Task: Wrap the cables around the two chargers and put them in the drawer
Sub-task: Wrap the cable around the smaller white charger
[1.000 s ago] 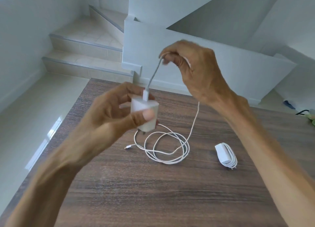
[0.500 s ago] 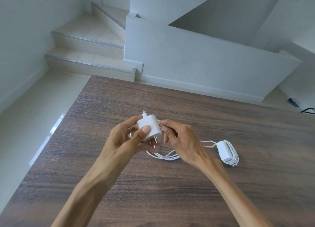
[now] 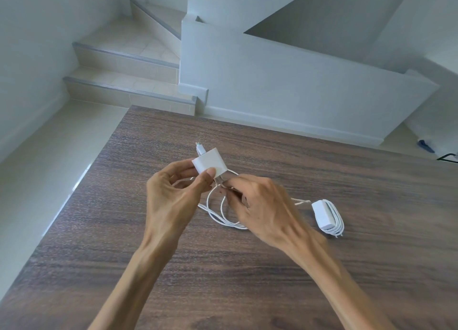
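Left hand pinches charger — right hand holds cable

Two white chargers: one charger held up between the fingers, and a second charger lying on the bench. Two white cables: one loose cable hanging in loops, and one wrapped cable wound round the second charger (the number of turns is too fine to count). Two hands: a left hand and a right hand. One bench. Three stair steps show beyond it.
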